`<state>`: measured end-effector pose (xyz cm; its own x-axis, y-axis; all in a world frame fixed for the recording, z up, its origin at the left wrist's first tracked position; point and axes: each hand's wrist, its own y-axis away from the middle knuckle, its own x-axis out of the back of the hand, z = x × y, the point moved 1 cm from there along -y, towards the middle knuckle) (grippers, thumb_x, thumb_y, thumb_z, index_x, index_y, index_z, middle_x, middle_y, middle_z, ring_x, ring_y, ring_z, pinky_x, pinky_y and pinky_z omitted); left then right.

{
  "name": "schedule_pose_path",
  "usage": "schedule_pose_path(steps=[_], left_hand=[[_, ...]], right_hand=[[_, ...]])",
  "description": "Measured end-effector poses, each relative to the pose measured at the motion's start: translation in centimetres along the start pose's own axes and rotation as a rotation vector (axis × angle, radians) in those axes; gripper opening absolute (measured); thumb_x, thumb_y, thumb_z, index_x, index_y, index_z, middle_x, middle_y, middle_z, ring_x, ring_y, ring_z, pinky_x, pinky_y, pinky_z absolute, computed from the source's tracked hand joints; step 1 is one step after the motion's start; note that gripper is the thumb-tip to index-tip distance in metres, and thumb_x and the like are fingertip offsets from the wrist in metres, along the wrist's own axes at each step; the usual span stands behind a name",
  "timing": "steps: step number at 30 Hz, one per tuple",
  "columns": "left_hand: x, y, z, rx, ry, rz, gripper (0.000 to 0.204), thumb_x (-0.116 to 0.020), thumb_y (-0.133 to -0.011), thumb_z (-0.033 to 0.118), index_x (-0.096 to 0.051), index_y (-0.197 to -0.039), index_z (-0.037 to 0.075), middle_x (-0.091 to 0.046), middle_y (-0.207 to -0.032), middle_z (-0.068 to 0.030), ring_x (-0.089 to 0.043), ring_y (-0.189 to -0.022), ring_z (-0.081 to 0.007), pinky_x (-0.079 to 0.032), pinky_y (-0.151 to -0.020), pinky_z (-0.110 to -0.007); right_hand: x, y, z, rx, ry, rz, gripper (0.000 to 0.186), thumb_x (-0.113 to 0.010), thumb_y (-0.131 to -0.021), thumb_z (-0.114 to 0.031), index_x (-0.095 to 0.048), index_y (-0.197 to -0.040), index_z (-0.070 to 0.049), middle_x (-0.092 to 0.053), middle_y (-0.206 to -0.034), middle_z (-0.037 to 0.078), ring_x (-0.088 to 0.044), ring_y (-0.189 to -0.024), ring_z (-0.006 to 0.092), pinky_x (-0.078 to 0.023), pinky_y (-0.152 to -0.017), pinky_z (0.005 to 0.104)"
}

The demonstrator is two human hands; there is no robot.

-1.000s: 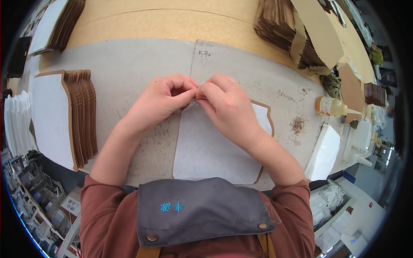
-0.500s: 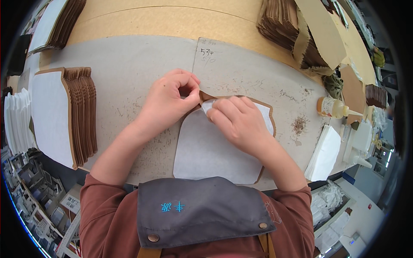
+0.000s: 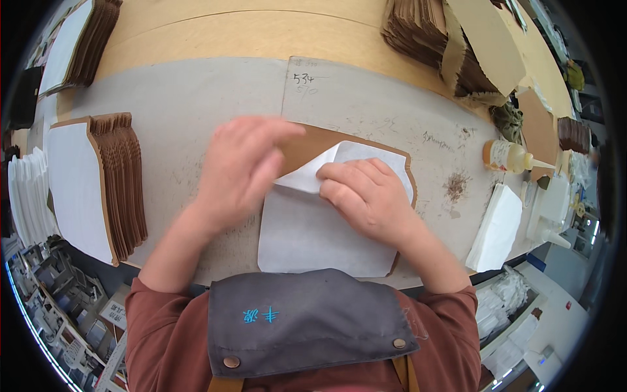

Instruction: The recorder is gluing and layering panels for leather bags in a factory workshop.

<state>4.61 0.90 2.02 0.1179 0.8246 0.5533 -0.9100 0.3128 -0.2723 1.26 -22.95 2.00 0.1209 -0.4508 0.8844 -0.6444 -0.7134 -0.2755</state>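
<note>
A flat brown panel (image 3: 304, 140) lies in front of me, with a white sheet (image 3: 320, 228) covering most of it. The sheet's far left corner is peeled up and folded back, baring the brown surface beneath. My right hand (image 3: 369, 196) pinches the folded part of the white sheet, its fingertips curled over it. Over the panel's left side is my left hand (image 3: 241, 170), blurred by motion, thumb and fingers apart with nothing visible between them.
A stack of white-faced brown panels (image 3: 111, 183) stands at left, beside a pile of white sheets (image 3: 29, 189). More brown stacks (image 3: 418, 39) lie at the back. On the right are a yellow glue bottle (image 3: 506, 157) and folded white sheets (image 3: 496, 228). A grey mat (image 3: 196, 91) covers the table.
My left hand has let go of the panel's far edge and opened, shifting slightly left. The white sheet's corner is now folded back further under my right hand, exposing more brown.
</note>
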Motion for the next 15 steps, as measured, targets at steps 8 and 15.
schedule_pose_path(steps=[8,15], left_hand=[[-1.8,1.9,-0.2,0.042,-0.236,-0.035,0.033,-0.082,-0.080,0.033,-0.069,-0.104,0.015,-0.066,-0.087,-0.0004,-0.060,-0.095,-0.0215,-0.037,-0.087,-0.038],[-1.4,0.7,-1.7,0.236,-0.197,0.017,0.016,-0.081,-0.081,0.024,-0.069,-0.086,0.015,-0.065,-0.086,0.0021,-0.058,-0.088,-0.0175,-0.036,-0.083,-0.036]], right_hand=[[-2.4,-1.4,0.6,-0.136,-0.200,0.466,0.046,-0.075,-0.082,-0.007,-0.062,-0.126,-0.007,-0.062,-0.123,0.007,-0.064,-0.099,0.0260,-0.051,-0.077,0.0362],[-3.0,0.3,0.6,-0.172,-0.065,0.188,0.050,-0.080,-0.077,-0.016,-0.065,-0.124,-0.009,-0.061,-0.125,0.005,-0.060,-0.102,0.0238,-0.049,-0.084,0.0382]])
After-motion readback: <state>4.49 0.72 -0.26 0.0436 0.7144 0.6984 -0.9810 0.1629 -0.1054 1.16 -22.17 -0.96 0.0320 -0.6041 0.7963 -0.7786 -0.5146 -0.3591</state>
